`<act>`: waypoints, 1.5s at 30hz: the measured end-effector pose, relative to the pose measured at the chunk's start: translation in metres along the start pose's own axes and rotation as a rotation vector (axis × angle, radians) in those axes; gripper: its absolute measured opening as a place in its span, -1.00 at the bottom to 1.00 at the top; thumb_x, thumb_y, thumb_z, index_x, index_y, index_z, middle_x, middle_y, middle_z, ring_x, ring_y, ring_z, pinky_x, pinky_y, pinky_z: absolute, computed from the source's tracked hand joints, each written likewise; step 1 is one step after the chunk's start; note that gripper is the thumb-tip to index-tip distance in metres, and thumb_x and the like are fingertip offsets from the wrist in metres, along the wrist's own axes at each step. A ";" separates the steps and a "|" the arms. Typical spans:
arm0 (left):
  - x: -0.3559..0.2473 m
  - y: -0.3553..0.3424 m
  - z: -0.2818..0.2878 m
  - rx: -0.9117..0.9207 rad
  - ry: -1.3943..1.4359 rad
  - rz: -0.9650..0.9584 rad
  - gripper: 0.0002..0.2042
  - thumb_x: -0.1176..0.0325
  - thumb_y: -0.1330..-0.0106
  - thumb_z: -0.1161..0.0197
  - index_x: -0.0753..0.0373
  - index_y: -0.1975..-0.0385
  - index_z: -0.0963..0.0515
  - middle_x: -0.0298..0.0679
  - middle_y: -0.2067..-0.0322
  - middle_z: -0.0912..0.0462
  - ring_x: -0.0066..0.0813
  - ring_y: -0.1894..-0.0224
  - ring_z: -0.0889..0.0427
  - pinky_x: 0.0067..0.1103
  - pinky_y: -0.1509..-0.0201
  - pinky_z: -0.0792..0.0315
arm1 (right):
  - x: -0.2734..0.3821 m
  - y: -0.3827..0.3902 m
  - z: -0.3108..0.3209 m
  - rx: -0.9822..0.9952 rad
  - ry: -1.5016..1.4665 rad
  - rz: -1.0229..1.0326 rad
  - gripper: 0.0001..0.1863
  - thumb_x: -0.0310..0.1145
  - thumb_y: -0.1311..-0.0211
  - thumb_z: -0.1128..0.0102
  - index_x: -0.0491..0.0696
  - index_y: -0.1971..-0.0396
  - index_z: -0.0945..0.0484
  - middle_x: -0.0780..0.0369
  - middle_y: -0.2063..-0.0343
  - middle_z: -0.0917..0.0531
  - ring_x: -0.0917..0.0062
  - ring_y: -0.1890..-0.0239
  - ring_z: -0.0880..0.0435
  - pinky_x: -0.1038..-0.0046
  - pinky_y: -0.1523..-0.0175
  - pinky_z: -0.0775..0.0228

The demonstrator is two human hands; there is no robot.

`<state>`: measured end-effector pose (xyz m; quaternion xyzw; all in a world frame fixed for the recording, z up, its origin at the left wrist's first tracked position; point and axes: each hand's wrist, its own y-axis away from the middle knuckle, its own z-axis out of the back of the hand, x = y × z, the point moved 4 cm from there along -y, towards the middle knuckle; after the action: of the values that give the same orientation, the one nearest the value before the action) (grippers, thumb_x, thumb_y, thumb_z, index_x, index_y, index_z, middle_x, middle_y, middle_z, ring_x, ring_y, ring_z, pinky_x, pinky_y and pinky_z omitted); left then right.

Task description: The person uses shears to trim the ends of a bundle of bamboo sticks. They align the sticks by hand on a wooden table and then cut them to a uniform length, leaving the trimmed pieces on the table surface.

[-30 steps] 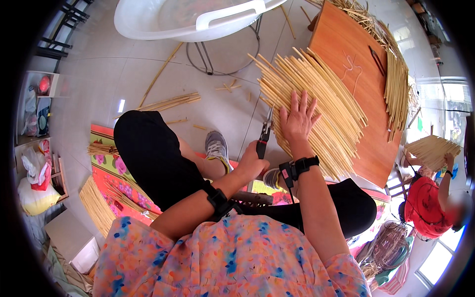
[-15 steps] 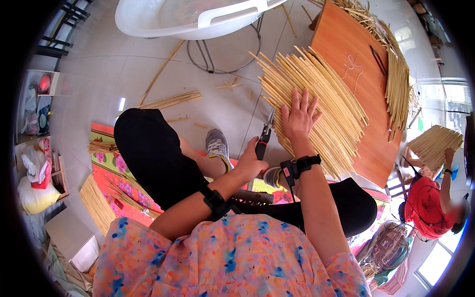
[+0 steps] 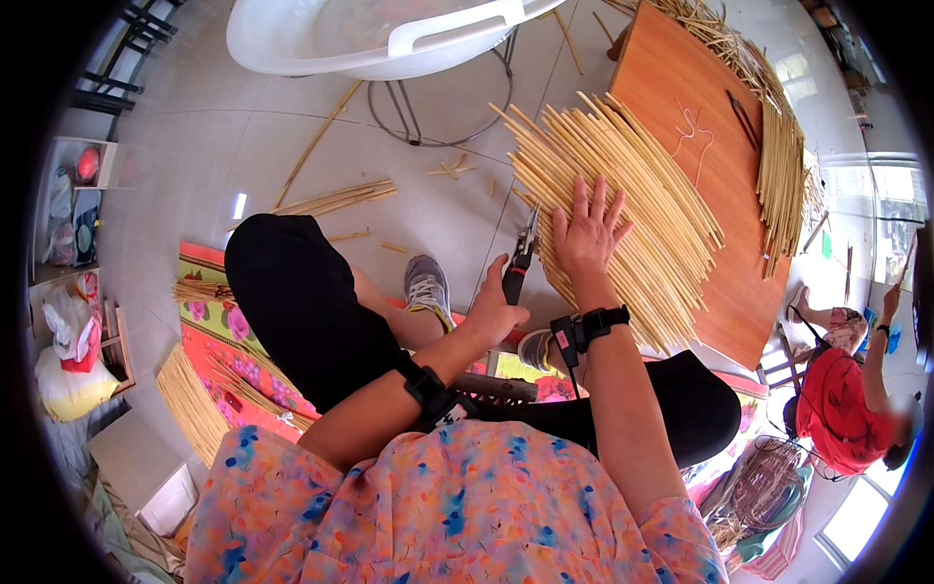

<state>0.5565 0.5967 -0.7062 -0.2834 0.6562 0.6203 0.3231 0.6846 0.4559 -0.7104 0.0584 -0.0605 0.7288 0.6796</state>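
Observation:
My left hand [image 3: 501,304] grips dark-handled metal cutters [image 3: 521,255], whose jaws point up at the left edge of a slanted layer of pale straw-coloured sticks [image 3: 654,248]. My right hand [image 3: 588,234] rests on these sticks with its fingers spread. The sticks lie over the left part of an orange wooden board [image 3: 720,302]. On the board above them are a thin pink cord [image 3: 693,127] and a dark long tool [image 3: 742,119].
A white tub [image 3: 321,39] on a metal stand is at the top. Loose sticks [image 3: 336,200] lie on the tiled floor. A floral mat [image 3: 199,336] is under me, and a shelf [image 3: 73,224] is at left. A person in red [image 3: 839,409] works at right.
At the right, the co-worker's stick panel has turned mostly out of sight, uncovering a leg. My left fingers have shifted slightly up the cutters' handle; my right hand stays in place.

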 end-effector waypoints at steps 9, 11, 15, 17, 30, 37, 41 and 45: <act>-0.015 0.003 0.000 0.011 0.022 0.008 -0.08 0.48 0.20 -0.22 0.29 -0.31 0.05 -0.05 0.35 -0.45 -0.27 0.40 -0.50 -0.49 0.32 -0.39 | 0.000 0.000 0.000 -0.007 0.001 -0.004 -0.35 0.02 -0.22 0.06 0.20 -0.32 -0.15 0.22 -0.38 -0.01 0.03 -0.41 0.22 -0.27 -0.31 0.43; -0.010 0.000 0.001 0.008 0.018 -0.004 -0.08 0.49 0.20 -0.22 0.30 -0.31 0.05 -0.07 0.38 -0.45 -0.29 0.42 -0.50 -0.50 0.34 -0.38 | 0.001 0.000 0.001 -0.009 -0.003 -0.001 -0.35 0.02 -0.22 0.06 0.20 -0.32 -0.15 0.22 -0.38 -0.01 0.02 -0.41 0.22 -0.27 -0.31 0.43; -0.002 -0.004 -0.001 -0.021 0.010 0.018 -0.19 0.53 0.14 -0.19 0.33 -0.26 -0.06 -0.21 0.44 -0.41 -0.44 0.47 -0.42 -0.58 0.39 -0.32 | 0.001 0.001 0.002 -0.010 -0.001 0.002 -0.34 0.02 -0.22 0.06 0.19 -0.32 -0.15 0.22 -0.38 -0.01 0.02 -0.41 0.22 -0.27 -0.31 0.44; 0.009 -0.009 -0.002 -0.009 0.017 0.048 -0.29 0.55 0.12 -0.19 0.36 -0.19 -0.17 -0.29 0.45 -0.39 -0.52 0.49 -0.39 -0.62 0.41 -0.30 | 0.002 0.001 0.003 -0.001 0.002 0.005 -0.34 0.02 -0.22 0.06 0.18 -0.32 -0.15 0.21 -0.38 -0.01 0.01 -0.41 0.22 -0.27 -0.31 0.44; 0.019 -0.014 0.004 -0.048 -0.118 0.059 -0.40 0.59 0.10 -0.20 0.39 -0.08 -0.28 -0.24 0.40 -0.47 -0.49 0.41 -0.46 -0.58 0.37 -0.37 | 0.003 0.002 0.006 0.022 0.008 0.000 -0.33 0.04 -0.22 0.07 0.17 -0.32 -0.13 0.22 -0.39 0.01 0.03 -0.41 0.24 -0.24 -0.32 0.46; 0.008 -0.007 0.004 -0.016 -0.084 0.100 -0.34 0.58 0.11 -0.18 0.39 -0.14 -0.23 -0.26 0.42 -0.42 -0.48 0.42 -0.44 -0.57 0.38 -0.35 | 0.003 0.002 0.005 0.012 0.006 0.006 -0.33 0.04 -0.22 0.06 0.17 -0.32 -0.13 0.22 -0.39 0.03 0.03 -0.41 0.25 -0.25 -0.32 0.46; 0.006 -0.009 0.001 -0.019 -0.040 0.077 -0.33 0.58 0.12 -0.17 0.39 -0.15 -0.24 -0.28 0.43 -0.40 -0.51 0.44 -0.41 -0.58 0.39 -0.34 | 0.003 0.002 0.006 0.018 0.004 0.001 -0.33 0.03 -0.22 0.05 0.17 -0.32 -0.13 0.22 -0.39 0.04 0.03 -0.41 0.25 -0.25 -0.32 0.46; 0.011 -0.010 -0.002 -0.040 -0.008 0.059 -0.38 0.57 0.11 -0.18 0.38 -0.11 -0.27 -0.29 0.42 -0.41 -0.53 0.45 -0.40 -0.60 0.40 -0.34 | 0.003 0.002 0.005 0.014 0.007 0.004 -0.33 0.04 -0.22 0.05 0.17 -0.32 -0.13 0.22 -0.39 0.04 0.03 -0.41 0.25 -0.25 -0.32 0.46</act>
<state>0.5573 0.5940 -0.7206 -0.2680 0.6503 0.6437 0.3016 0.6825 0.4581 -0.7051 0.0608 -0.0531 0.7309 0.6777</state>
